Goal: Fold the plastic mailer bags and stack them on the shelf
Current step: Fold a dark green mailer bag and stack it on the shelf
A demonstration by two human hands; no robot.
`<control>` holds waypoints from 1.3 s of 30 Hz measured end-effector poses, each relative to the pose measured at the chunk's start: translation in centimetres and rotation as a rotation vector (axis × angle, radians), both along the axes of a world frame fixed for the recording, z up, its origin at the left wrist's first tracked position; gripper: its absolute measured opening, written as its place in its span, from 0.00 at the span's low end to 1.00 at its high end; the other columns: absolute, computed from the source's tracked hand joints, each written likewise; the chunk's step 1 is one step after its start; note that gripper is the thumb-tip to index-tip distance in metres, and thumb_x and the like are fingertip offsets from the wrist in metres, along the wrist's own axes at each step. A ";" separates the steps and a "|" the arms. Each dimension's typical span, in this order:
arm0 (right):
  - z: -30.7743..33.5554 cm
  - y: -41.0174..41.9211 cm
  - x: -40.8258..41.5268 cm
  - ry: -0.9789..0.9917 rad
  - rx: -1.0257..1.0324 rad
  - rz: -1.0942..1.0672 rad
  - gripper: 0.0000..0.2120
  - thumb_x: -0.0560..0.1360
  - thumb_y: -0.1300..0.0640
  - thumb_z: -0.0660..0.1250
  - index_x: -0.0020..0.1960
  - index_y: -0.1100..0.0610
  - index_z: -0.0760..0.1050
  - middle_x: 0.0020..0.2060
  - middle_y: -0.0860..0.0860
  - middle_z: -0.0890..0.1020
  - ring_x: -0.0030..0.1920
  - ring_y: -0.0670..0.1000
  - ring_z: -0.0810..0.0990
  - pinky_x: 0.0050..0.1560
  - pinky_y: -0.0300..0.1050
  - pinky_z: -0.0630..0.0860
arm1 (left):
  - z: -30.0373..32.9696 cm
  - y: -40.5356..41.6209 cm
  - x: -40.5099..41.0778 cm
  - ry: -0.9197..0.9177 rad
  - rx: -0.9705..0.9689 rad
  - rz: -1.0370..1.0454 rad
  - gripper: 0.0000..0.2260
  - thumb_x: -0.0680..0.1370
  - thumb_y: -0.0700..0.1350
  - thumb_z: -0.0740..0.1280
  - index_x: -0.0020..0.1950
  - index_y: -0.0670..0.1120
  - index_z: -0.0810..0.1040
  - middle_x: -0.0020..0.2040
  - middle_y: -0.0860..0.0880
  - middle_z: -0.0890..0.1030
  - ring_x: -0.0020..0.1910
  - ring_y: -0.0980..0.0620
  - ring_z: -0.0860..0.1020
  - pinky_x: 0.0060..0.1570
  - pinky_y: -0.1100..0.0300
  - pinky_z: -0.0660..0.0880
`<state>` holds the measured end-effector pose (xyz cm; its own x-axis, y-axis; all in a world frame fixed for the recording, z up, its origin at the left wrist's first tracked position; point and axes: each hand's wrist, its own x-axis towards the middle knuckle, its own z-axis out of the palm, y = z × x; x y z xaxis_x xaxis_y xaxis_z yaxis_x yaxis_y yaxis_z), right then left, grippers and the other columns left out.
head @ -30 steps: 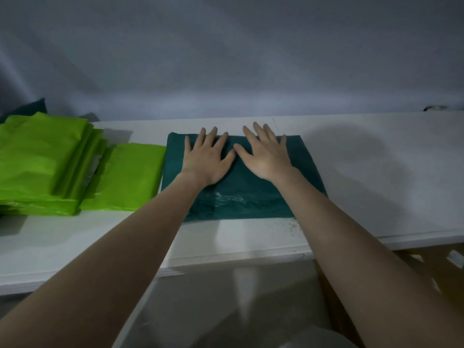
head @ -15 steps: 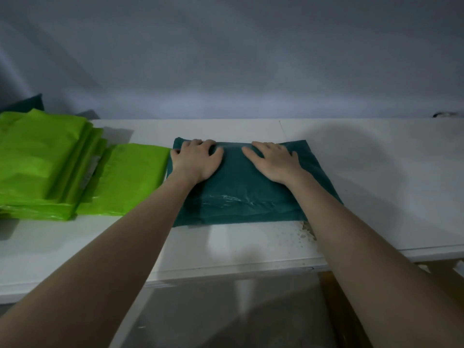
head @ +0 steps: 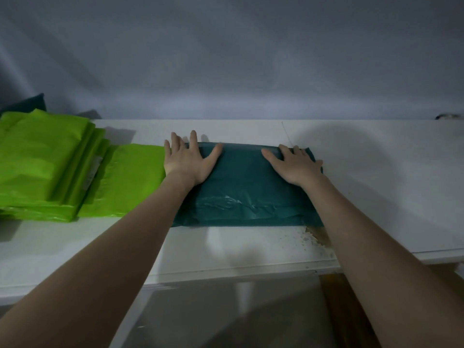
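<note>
A folded dark teal mailer bag (head: 244,189) lies flat on the white shelf (head: 376,172), in the middle. My left hand (head: 188,159) presses flat on its far left corner, fingers straight and spread past the bag's edge. My right hand (head: 292,163) presses on its far right part, fingers reaching the back edge. A stack of folded lime green mailer bags (head: 42,167) sits at the left, with a single green bag (head: 130,179) beside it touching the teal one.
A grey wall (head: 238,59) rises behind the shelf. A dark teal item (head: 30,105) peeks out behind the green stack. Brown stains (head: 315,237) mark the shelf front near my right forearm. A small dark object (head: 448,116) sits at the far right back.
Both hands have slid apart from the bag's centre toward its left and right ends. The left hand's fingers, curled half a second ago, now lie straight.
</note>
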<state>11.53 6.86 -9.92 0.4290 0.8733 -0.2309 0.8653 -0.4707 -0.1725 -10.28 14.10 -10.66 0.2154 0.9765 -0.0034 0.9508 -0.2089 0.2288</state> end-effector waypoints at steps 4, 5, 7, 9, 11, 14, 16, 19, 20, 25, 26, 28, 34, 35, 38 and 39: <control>1.1 -1.2 -0.1 -0.130 -0.063 -0.033 0.41 0.71 0.25 0.38 0.76 0.48 0.51 0.74 0.57 0.59 0.73 0.62 0.58 0.71 0.66 0.49 | 0.4 -1.5 -0.4 -0.111 0.244 -0.076 0.26 0.81 0.57 0.47 0.74 0.44 0.59 0.75 0.40 0.59 0.76 0.44 0.51 0.74 0.46 0.45; 1.5 -1.5 -0.1 -0.147 -0.085 -0.050 0.42 0.71 0.25 0.39 0.76 0.48 0.51 0.74 0.58 0.59 0.72 0.63 0.58 0.70 0.65 0.49 | 0.6 -2.0 -0.5 -0.120 0.292 -0.090 0.24 0.81 0.56 0.49 0.72 0.44 0.63 0.74 0.41 0.62 0.75 0.43 0.55 0.73 0.45 0.49; 2.3 -2.2 -0.3 -0.174 -0.126 -0.084 0.42 0.70 0.25 0.41 0.76 0.50 0.52 0.74 0.58 0.58 0.73 0.63 0.57 0.70 0.65 0.49 | 1.0 -2.9 -0.8 -0.128 0.366 -0.086 0.21 0.80 0.55 0.53 0.68 0.44 0.67 0.69 0.43 0.67 0.69 0.43 0.64 0.68 0.45 0.58; 2.8 -3.1 -0.5 -0.211 -0.113 -0.091 0.42 0.71 0.26 0.43 0.75 0.52 0.55 0.74 0.58 0.57 0.73 0.62 0.56 0.70 0.65 0.49 | 1.7 -3.9 -1.2 -0.139 0.393 -0.047 0.22 0.78 0.57 0.56 0.66 0.45 0.68 0.65 0.44 0.69 0.64 0.43 0.67 0.61 0.47 0.63; 2.9 -3.9 -0.6 -0.217 -0.015 -0.013 0.36 0.75 0.31 0.48 0.75 0.53 0.55 0.74 0.57 0.57 0.73 0.59 0.55 0.70 0.65 0.51 | 2.4 -4.9 -1.8 -0.140 0.377 0.016 0.24 0.76 0.60 0.58 0.64 0.45 0.69 0.61 0.43 0.70 0.60 0.42 0.69 0.56 0.47 0.66; 3.2 -5.0 -1.0 -0.109 0.089 0.125 0.30 0.78 0.43 0.53 0.76 0.53 0.52 0.71 0.57 0.65 0.70 0.57 0.63 0.69 0.58 0.59 | 3.4 -6.8 -2.9 -0.163 0.270 0.104 0.25 0.75 0.63 0.57 0.57 0.42 0.67 0.52 0.42 0.76 0.51 0.41 0.75 0.49 0.50 0.69; 3.6 -5.6 -1.4 -0.021 0.057 0.115 0.28 0.78 0.45 0.55 0.74 0.53 0.54 0.66 0.55 0.71 0.64 0.57 0.70 0.62 0.52 0.65 | 3.4 -7.7 -3.7 -0.177 0.140 0.159 0.27 0.75 0.65 0.55 0.58 0.42 0.65 0.48 0.41 0.79 0.47 0.40 0.78 0.44 0.52 0.70; 4.1 -6.7 -2.0 -0.004 0.008 0.077 0.27 0.76 0.43 0.56 0.70 0.54 0.60 0.63 0.54 0.74 0.60 0.57 0.73 0.56 0.50 0.67 | 2.6 -8.9 -4.5 -0.135 0.013 0.148 0.32 0.75 0.67 0.53 0.67 0.43 0.60 0.47 0.42 0.82 0.46 0.42 0.81 0.45 0.52 0.72; 4.3 -7.0 -2.3 0.014 -0.003 0.057 0.27 0.76 0.41 0.57 0.69 0.55 0.62 0.62 0.54 0.74 0.59 0.57 0.74 0.57 0.49 0.69 | 2.3 -9.4 -4.5 -0.163 -0.019 0.129 0.32 0.75 0.67 0.53 0.68 0.44 0.58 0.45 0.41 0.82 0.45 0.42 0.81 0.46 0.52 0.73; 3.6 -8.3 -3.4 0.124 -0.024 0.014 0.29 0.75 0.37 0.57 0.64 0.58 0.69 0.61 0.56 0.74 0.60 0.59 0.74 0.61 0.52 0.72 | 2.1 -11.4 -3.7 -0.458 -0.183 0.020 0.37 0.74 0.62 0.63 0.75 0.48 0.50 0.66 0.40 0.73 0.62 0.39 0.74 0.61 0.51 0.69; 3.3 -8.5 -3.7 0.155 0.011 0.000 0.29 0.75 0.37 0.58 0.64 0.58 0.69 0.61 0.57 0.73 0.60 0.59 0.72 0.60 0.51 0.71 | 2.3 -11.6 -3.6 -0.507 -0.196 -0.001 0.38 0.73 0.60 0.65 0.76 0.49 0.50 0.68 0.40 0.70 0.64 0.40 0.72 0.63 0.52 0.68; 2.4 -8.8 -4.5 0.241 0.119 -0.035 0.27 0.75 0.38 0.59 0.62 0.58 0.66 0.60 0.57 0.73 0.60 0.59 0.72 0.57 0.52 0.73 | 2.4 -11.8 -3.5 -0.573 -0.195 -0.050 0.38 0.73 0.55 0.68 0.76 0.51 0.50 0.69 0.39 0.64 0.65 0.40 0.70 0.65 0.54 0.66; 1.1 -7.9 -8.1 0.445 0.309 -0.057 0.32 0.74 0.39 0.60 0.72 0.48 0.52 0.66 0.56 0.68 0.63 0.60 0.69 0.63 0.57 0.69 | 2.2 -9.5 -4.6 -0.617 -0.045 -0.112 0.29 0.76 0.48 0.68 0.73 0.47 0.59 0.74 0.40 0.54 0.71 0.42 0.63 0.69 0.58 0.60; 1.0 -7.6 -8.8 0.440 0.319 -0.036 0.34 0.74 0.40 0.60 0.74 0.46 0.49 0.68 0.57 0.65 0.66 0.60 0.67 0.65 0.57 0.67 | 2.1 -8.8 -4.9 -0.613 -0.036 -0.108 0.28 0.76 0.49 0.68 0.73 0.47 0.60 0.74 0.40 0.55 0.71 0.42 0.62 0.69 0.58 0.60; 0.9 -6.4 -10.3 0.364 0.338 0.027 0.35 0.76 0.42 0.59 0.76 0.46 0.45 0.70 0.58 0.61 0.67 0.62 0.62 0.65 0.54 0.65 | 1.8 -6.5 -5.7 -0.579 -0.008 -0.102 0.26 0.76 0.48 0.68 0.71 0.45 0.64 0.74 0.41 0.55 0.72 0.43 0.61 0.70 0.58 0.58; 0.7 -6.0 -10.7 0.326 0.333 0.038 0.34 0.77 0.42 0.58 0.76 0.46 0.45 0.70 0.58 0.61 0.67 0.62 0.62 0.65 0.54 0.64 | 1.6 -5.8 -5.9 -0.562 0.009 -0.100 0.25 0.76 0.48 0.68 0.70 0.45 0.65 0.74 0.42 0.55 0.72 0.43 0.61 0.70 0.57 0.59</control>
<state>0.87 0.88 -9.21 0.3471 0.9364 -0.0525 0.7562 -0.3125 -0.5749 -16.17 8.34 -9.08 0.2728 0.9508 0.1466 0.6591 -0.2957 0.6914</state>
